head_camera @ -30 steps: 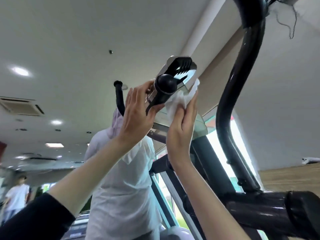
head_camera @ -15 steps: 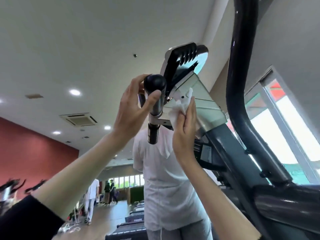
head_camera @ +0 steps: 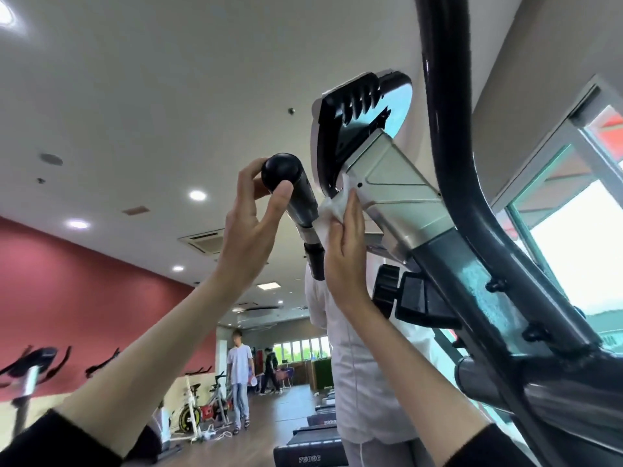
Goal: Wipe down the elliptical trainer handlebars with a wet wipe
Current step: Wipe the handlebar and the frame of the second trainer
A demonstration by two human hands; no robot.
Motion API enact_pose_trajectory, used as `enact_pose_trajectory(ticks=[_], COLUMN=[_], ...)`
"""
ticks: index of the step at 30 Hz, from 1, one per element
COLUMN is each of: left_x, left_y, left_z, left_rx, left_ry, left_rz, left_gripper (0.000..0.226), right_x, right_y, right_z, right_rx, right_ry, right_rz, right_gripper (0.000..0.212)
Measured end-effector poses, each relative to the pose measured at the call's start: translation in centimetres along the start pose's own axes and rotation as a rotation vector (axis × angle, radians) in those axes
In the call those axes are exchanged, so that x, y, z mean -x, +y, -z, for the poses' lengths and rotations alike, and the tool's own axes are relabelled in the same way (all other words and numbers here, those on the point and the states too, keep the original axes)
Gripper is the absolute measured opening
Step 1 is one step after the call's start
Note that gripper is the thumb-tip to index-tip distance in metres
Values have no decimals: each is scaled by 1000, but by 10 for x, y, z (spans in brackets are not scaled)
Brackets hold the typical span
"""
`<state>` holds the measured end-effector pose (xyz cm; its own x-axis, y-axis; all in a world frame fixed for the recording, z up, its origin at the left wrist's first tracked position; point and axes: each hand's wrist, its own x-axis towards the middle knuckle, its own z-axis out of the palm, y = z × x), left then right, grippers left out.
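Observation:
I look up at the elliptical trainer from below. A short black handlebar (head_camera: 300, 193) with a round end cap points toward me beside the grey console housing (head_camera: 401, 193). My left hand (head_camera: 251, 227) pinches the cap between thumb and fingers. With straight fingers, my right hand (head_camera: 344, 244) presses a white wet wipe (head_camera: 332, 205) against the handlebar's base, where it meets the console. A long curved black handlebar (head_camera: 451, 156) rises on the right, untouched.
A person in a white shirt (head_camera: 364, 382) stands just beyond the console. Treadmills (head_camera: 310, 456) sit low in the middle, exercise bikes (head_camera: 202, 409) and people farther back by a red wall (head_camera: 84, 291). Windows (head_camera: 573, 251) fill the right.
The view has swung, so the console sits higher and to the right. My left hand still holds the end cap. My right hand has slid the wipe down to the handlebar's base.

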<state>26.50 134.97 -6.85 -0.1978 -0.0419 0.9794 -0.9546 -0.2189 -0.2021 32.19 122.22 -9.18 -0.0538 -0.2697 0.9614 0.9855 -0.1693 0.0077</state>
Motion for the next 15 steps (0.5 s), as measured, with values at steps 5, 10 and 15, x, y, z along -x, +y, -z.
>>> enact_pose_trajectory(ticks=[5, 10, 15], left_x=[2, 3, 4], left_y=[1, 0, 1], left_z=[-3, -7, -7], left_rx=[11, 10, 14], left_ry=[24, 41, 48], left_rz=[3, -8, -11], left_gripper=[21, 20, 19], right_x=[-1, -4, -7], right_y=[7, 13, 9], right_z=[-4, -10, -14], right_rx=[-80, -104, -131], right_ry=[-19, -22, -5], right_rz=[-16, -19, -20], right_gripper=[53, 53, 53])
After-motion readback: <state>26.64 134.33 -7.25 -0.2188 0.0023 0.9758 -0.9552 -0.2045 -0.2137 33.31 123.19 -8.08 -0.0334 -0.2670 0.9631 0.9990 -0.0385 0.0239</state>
